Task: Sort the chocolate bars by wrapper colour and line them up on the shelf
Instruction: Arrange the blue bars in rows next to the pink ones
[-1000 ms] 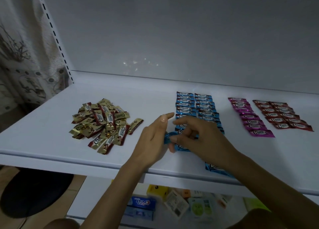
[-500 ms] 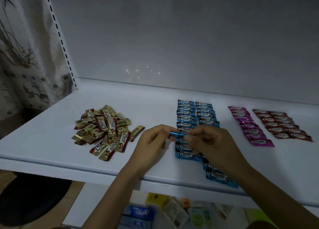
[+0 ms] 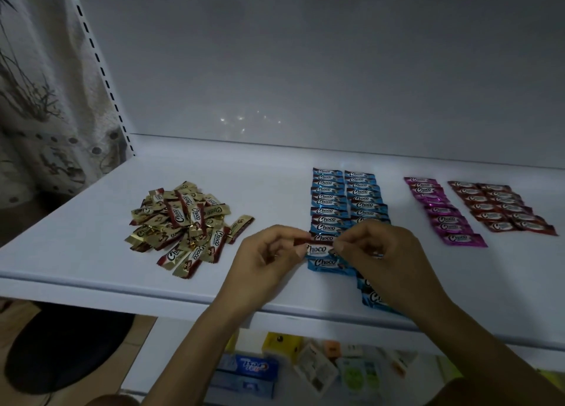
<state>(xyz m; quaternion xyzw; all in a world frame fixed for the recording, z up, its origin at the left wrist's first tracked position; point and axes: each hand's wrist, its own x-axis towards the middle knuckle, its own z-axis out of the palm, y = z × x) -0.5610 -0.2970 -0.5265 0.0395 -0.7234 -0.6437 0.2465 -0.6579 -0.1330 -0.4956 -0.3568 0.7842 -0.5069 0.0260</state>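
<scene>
Both hands meet over the front of the white shelf [image 3: 91,252], and the bar [image 3: 318,249] hangs between them. The left hand [image 3: 269,252] pinches its 9 o'clock end with thumb and forefinger and the right hand [image 3: 382,252] pinches the 3 o'clock end the same way, with the other fingers curled in. The bar lies flat with its white "Choco" label up. Its long axis runs 9 to 3 o'clock, across the shelf, parallel to the front edge. In this dim light I can't settle its wrapper colour.

It sits right over the near end of the blue bars [image 3: 328,197], which run in two columns toward 12 o'clock, each bar lying crosswise like the held one. A couple more blue ones [image 3: 371,298] lie at 5 o'clock from the grip, partly under the right wrist, near the shelf's front edge.

At 9 o'clock from the hands, well apart, is the gold heap [image 3: 186,222] — a loose pile pointing every which way. Out toward 2 o'clock runs the magenta column [image 3: 443,213], and beyond it the dark red bars [image 3: 501,210] in two columns.

A patterned curtain [image 3: 39,115] hangs at far left beside the slotted upright [image 3: 101,69], and assorted boxes [image 3: 305,366] sit on the level below.
</scene>
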